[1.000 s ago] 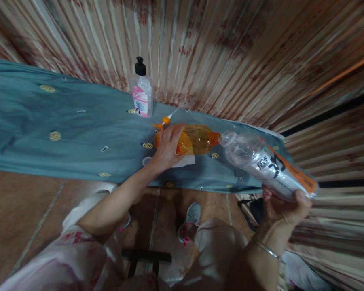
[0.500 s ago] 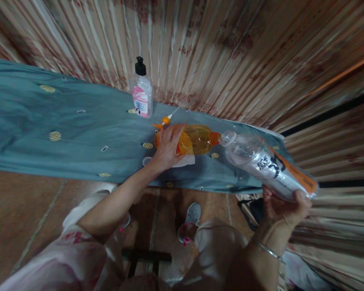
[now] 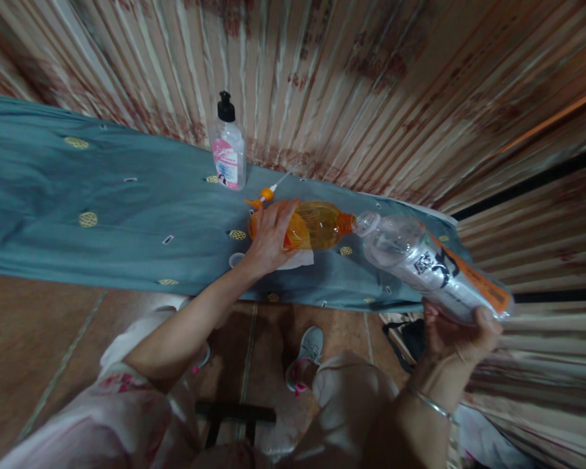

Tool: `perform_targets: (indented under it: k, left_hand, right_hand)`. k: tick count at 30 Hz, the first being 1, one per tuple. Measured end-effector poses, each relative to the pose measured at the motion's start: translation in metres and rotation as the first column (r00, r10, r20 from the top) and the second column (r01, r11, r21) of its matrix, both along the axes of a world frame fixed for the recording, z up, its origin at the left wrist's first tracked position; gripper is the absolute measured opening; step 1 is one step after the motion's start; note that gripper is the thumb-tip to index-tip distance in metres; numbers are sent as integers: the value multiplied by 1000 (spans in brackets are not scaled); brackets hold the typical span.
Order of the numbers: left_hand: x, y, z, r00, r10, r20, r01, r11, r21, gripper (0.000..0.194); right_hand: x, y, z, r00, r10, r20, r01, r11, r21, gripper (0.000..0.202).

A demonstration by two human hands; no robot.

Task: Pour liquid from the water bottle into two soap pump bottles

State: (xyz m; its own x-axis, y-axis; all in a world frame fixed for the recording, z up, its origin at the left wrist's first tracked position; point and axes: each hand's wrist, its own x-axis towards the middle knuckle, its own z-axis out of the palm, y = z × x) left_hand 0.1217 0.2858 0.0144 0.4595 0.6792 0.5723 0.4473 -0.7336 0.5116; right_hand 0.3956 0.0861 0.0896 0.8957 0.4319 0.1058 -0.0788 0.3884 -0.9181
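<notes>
amber bottle [image 3: 321,225] at the dial's centre, its neck facing three o'clock, meeting the mouth of a clear bottle [image 3: 395,241].
the amber one is smooth, see-through, rounded plastic with a ridged neck, lying on its side, the left grip [image 3: 272,234] wrapped over its base end; whether the two rims touch, i cannot tell. towards three o'clock the glossy clear bottle, sleeved in silver and orange, slants down to four, its base end clasped by the right grip [image 3: 461,332]. pale, flat paper [image 3: 301,259] lies at six, a round, translucent cap [image 3: 236,260] at eight. at eleven are an orange pump [image 3: 267,194] with a thin tube and, farther out, an upright, black-topped dispenser [image 3: 229,156]. creased teal cloth covers the bench [image 3: 127,215]; a pleated curtain [image 3: 312,85] hangs at twelve.
</notes>
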Motion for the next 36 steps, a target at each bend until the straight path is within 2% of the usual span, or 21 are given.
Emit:
perform_targets:
  k: [14,25,36]
  left_hand:
    - [1,1,-1,1000,0,-10,0,1000,-3,94]
    - [1,0,-1,1000,6,8,-6,1000,2,94]
    - [0,1,-1,1000,-7,-7,7,1000,0,96]
  right_hand:
    - [2,1,-1,1000,-7,12,7,999,-35,46]
    - [-1,2,3,1000,4,27,-3,1000,-20,37]
    - [-1,2,3,999,28,28,-28,1000,-8,37]
